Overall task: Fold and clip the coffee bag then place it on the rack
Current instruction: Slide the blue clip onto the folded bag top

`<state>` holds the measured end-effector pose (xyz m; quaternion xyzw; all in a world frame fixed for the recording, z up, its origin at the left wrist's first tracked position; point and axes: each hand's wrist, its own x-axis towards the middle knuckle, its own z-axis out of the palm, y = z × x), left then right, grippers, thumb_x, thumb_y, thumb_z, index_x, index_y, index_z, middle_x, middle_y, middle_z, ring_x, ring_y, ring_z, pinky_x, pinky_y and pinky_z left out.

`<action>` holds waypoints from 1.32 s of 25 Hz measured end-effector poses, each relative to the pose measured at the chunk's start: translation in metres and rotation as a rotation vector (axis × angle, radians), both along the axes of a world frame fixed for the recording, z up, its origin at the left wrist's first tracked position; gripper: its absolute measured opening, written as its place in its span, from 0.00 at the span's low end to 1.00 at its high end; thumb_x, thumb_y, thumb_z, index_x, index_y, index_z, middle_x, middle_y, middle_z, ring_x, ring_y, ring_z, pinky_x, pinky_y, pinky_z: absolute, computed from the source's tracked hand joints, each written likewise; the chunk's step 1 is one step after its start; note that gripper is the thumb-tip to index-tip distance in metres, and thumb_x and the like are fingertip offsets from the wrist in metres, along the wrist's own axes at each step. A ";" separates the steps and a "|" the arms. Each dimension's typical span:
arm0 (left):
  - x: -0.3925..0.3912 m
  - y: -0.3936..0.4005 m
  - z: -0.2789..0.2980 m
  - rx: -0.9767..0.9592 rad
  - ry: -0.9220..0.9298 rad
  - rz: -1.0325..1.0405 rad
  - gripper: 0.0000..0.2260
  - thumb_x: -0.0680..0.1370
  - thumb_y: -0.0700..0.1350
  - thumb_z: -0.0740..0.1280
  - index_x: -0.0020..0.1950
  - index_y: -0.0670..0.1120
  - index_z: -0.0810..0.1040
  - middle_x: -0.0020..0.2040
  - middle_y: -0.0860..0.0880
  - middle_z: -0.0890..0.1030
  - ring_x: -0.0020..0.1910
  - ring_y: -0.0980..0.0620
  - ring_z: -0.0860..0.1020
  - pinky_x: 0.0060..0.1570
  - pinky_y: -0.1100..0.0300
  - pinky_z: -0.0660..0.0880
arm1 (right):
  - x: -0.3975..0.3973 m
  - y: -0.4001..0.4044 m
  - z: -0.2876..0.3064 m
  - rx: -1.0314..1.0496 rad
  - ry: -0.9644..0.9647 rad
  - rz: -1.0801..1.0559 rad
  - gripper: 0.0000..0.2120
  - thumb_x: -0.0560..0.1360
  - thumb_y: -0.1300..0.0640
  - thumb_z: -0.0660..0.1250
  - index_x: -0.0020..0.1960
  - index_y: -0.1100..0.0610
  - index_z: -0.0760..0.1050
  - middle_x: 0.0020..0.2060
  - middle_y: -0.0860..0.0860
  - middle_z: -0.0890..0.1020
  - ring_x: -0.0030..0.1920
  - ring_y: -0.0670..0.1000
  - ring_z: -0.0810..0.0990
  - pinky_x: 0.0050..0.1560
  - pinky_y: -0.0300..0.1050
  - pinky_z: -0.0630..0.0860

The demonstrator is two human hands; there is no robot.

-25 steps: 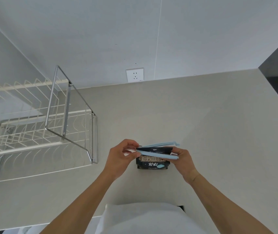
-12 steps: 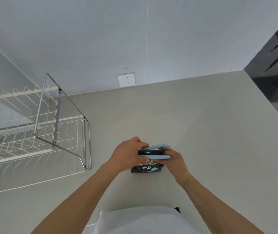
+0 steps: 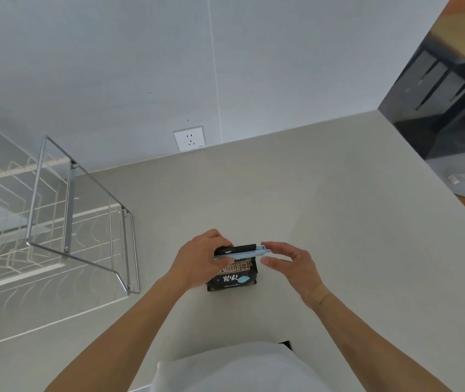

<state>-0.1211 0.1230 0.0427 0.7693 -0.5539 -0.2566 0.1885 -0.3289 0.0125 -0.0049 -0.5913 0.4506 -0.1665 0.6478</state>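
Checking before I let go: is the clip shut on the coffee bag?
Shut: the blue clip lies flat along the coffee bag's folded top.

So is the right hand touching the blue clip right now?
Cannot tell. In the head view the right hand is open at the end of the blue clip, its fingertips right beside the tip, with neither contact nor gap clearly visible.

Right hand (image 3: 293,264) has let go of the now-closed clip (image 3: 242,252).
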 end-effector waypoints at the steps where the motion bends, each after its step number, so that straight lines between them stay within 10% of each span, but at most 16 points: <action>1: -0.001 0.000 0.000 -0.001 0.013 0.001 0.10 0.74 0.49 0.71 0.55 0.53 0.80 0.49 0.57 0.77 0.46 0.55 0.77 0.44 0.57 0.77 | 0.001 -0.001 0.001 -0.048 0.011 0.010 0.13 0.67 0.52 0.77 0.48 0.39 0.83 0.47 0.36 0.85 0.53 0.39 0.79 0.47 0.31 0.75; 33: -0.014 -0.007 0.001 -0.183 -0.248 -0.122 0.07 0.78 0.48 0.65 0.53 0.52 0.82 0.47 0.53 0.82 0.45 0.52 0.77 0.47 0.59 0.67 | 0.024 0.009 0.009 -0.314 0.049 0.130 0.09 0.67 0.50 0.76 0.45 0.39 0.83 0.43 0.43 0.83 0.50 0.45 0.78 0.50 0.42 0.75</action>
